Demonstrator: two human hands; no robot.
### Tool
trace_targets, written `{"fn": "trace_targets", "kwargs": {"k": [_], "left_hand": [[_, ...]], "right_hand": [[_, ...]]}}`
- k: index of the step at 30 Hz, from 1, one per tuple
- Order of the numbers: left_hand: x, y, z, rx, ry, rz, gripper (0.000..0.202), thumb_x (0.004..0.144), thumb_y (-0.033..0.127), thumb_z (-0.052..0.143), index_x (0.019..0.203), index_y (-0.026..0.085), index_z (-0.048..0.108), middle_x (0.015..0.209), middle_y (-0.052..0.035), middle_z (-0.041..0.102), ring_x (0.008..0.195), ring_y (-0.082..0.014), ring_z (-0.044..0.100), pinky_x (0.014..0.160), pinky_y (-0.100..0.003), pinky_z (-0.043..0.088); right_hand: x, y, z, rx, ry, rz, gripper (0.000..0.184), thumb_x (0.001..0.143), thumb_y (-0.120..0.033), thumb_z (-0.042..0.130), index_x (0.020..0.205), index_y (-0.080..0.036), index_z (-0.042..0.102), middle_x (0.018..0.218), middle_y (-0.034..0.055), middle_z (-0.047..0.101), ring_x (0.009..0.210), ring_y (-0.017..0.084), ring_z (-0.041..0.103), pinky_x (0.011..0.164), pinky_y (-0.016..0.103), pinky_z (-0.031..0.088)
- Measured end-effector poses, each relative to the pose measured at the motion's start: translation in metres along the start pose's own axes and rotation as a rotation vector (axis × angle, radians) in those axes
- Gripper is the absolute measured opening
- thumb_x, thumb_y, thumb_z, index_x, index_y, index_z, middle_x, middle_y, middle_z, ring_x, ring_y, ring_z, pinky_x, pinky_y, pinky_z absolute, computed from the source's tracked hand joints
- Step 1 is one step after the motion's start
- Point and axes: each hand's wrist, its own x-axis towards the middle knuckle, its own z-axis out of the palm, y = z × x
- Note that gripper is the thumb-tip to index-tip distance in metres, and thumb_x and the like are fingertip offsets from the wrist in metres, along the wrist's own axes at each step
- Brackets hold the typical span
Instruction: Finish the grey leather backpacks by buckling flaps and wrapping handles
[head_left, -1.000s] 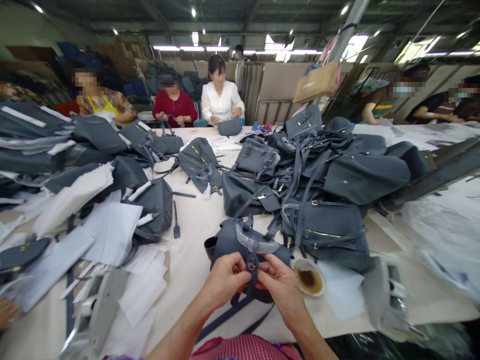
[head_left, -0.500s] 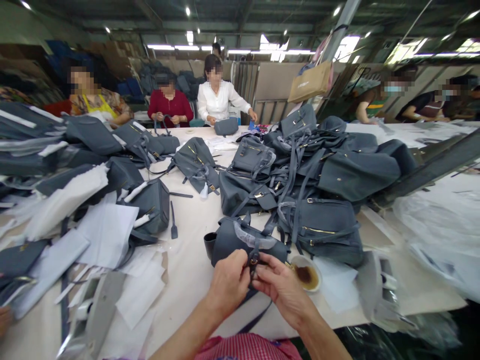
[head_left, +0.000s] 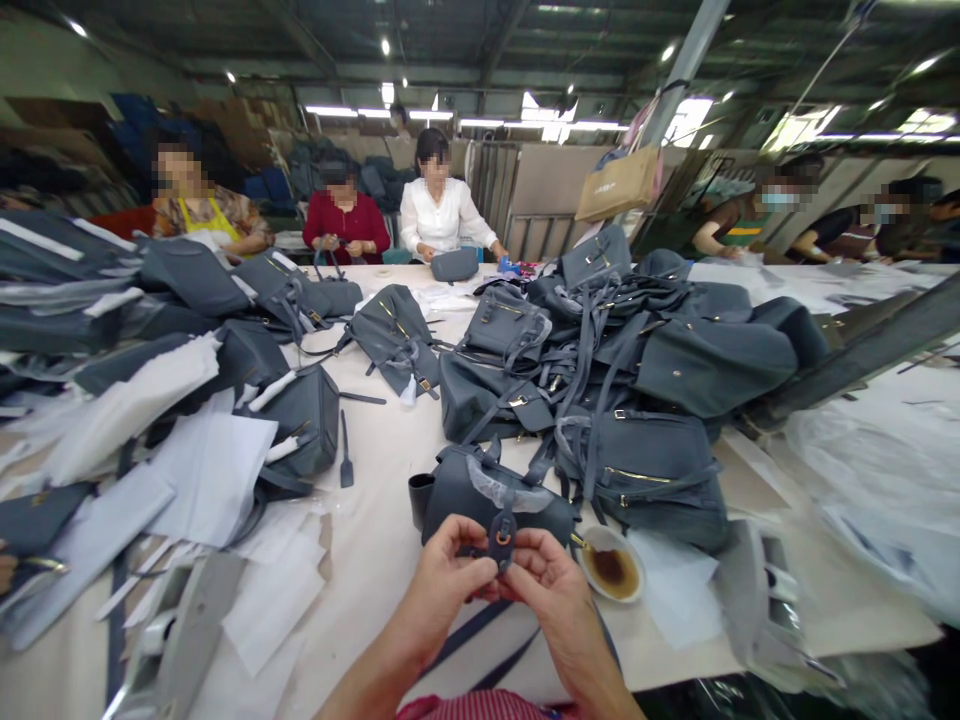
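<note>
Right in front of me lies a dark blue-grey backpack [head_left: 450, 490], its top handle wrapped in clear film. A rounded leather tab [head_left: 502, 540] with a small metal ring hangs at the front of its flap. My left hand [head_left: 454, 565] pinches the tab's left and lower edge between thumb and fingers. On the other side, my right hand [head_left: 540, 570] grips the same tab, thumb near its bottom end. Straps trail from the bag toward my body. Beside my right hand sits a shallow dish [head_left: 611, 565] of brown liquid.
Similar backpacks [head_left: 645, 460] are heaped ahead and to the right, with more bags [head_left: 300, 430] on the left. Paper sheets [head_left: 217, 470] and grey tape dispensers [head_left: 180, 630] [head_left: 761, 590] flank me. A slanted metal beam [head_left: 862, 340] crosses at right. Several people work across the table.
My hands have shifted from bunched around the tab to holding it from both sides, so its face and ring now show. The view has tilted slightly upward.
</note>
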Motion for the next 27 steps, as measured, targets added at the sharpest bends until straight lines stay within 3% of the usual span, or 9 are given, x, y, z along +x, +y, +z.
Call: {"fn": "trace_targets", "kwargs": {"k": [4,6,10,14,16,19,22,24,27], "left_hand": [[-0.008,-0.009,-0.008,0.53,0.039,0.506,0.015,0.079,0.008,0.052,0.09,0.019,0.052,0.09,-0.0055,0.06,0.08,-0.0161,0.062,0.069,-0.027,0.05],[-0.01,-0.011,-0.013,0.858,0.087,0.78,0.018,0.087,0.006,0.043,0.083,0.019,0.054,0.09,-0.0064,0.059,0.077,-0.0144,0.059,0.067,-0.024,0.048],[-0.006,-0.002,-0.015,1.282,0.103,1.044,0.023,0.091,0.009,0.04,0.074,0.019,0.052,0.077,-0.0036,0.058,0.064,-0.0153,0.051,0.058,-0.026,0.041],[0.007,0.016,-0.011,1.316,0.076,1.047,0.025,0.088,0.007,0.039,0.07,0.019,0.05,0.077,-0.0035,0.057,0.067,-0.0171,0.049,0.06,-0.029,0.04],[0.013,0.021,-0.011,1.302,0.076,1.012,0.023,0.086,0.006,0.041,0.07,0.019,0.051,0.079,-0.0037,0.058,0.069,-0.0173,0.049,0.062,-0.029,0.04],[0.019,0.025,-0.015,1.326,0.043,0.96,0.021,0.084,0.004,0.044,0.071,0.019,0.051,0.083,-0.0041,0.058,0.072,-0.0173,0.05,0.062,-0.028,0.041],[0.022,0.031,-0.016,1.423,-0.091,1.019,0.018,0.085,0.005,0.045,0.077,0.018,0.054,0.093,-0.0057,0.061,0.078,-0.0183,0.052,0.068,-0.03,0.044],[0.024,0.035,-0.013,1.464,-0.162,1.047,0.015,0.084,0.006,0.046,0.08,0.018,0.055,0.103,-0.0073,0.061,0.086,-0.0201,0.054,0.074,-0.032,0.045],[0.027,0.036,-0.004,1.397,-0.081,0.923,0.014,0.084,0.008,0.046,0.079,0.018,0.054,0.095,-0.0068,0.061,0.083,-0.0202,0.055,0.071,-0.032,0.046]], "right_hand": [[0.0,-0.003,0.001,-0.052,0.023,0.017,0.038,0.06,-0.038,0.082,0.077,-0.019,0.054,0.062,-0.0011,0.067,0.057,0.013,0.061,0.056,0.024,0.048],[0.002,-0.003,0.001,-0.085,0.028,0.038,0.036,0.06,-0.037,0.08,0.074,-0.021,0.051,0.06,-0.0025,0.064,0.055,0.013,0.059,0.054,0.025,0.047],[0.003,-0.001,0.003,-0.226,0.052,-0.051,0.032,0.06,-0.032,0.073,0.066,-0.023,0.042,0.053,-0.0083,0.048,0.049,0.011,0.048,0.049,0.022,0.039],[-0.002,-0.004,0.007,-0.657,0.065,-0.273,0.023,0.067,-0.018,0.061,0.061,-0.023,0.039,0.052,-0.0094,0.037,0.049,0.009,0.036,0.048,0.023,0.027],[-0.003,-0.004,0.005,-0.727,0.045,-0.3,0.023,0.067,-0.016,0.059,0.06,-0.023,0.039,0.053,-0.0092,0.035,0.05,0.009,0.035,0.049,0.023,0.026],[-0.001,-0.002,-0.002,-0.512,0.02,-0.215,0.026,0.067,-0.022,0.062,0.062,-0.024,0.037,0.056,-0.0085,0.039,0.051,0.01,0.039,0.049,0.022,0.031],[0.002,0.001,-0.011,-0.297,0.015,-0.151,0.03,0.073,-0.033,0.061,0.065,-0.025,0.033,0.06,-0.007,0.043,0.051,0.011,0.044,0.05,0.023,0.037],[0.0,0.001,-0.014,-0.482,0.02,-0.29,0.025,0.074,-0.028,0.058,0.064,-0.025,0.036,0.06,-0.0062,0.043,0.053,0.012,0.045,0.051,0.024,0.036],[-0.006,0.001,-0.011,-0.911,0.006,-0.655,0.017,0.071,-0.012,0.052,0.062,-0.023,0.044,0.061,-0.0034,0.047,0.057,0.014,0.046,0.055,0.026,0.033]]}}
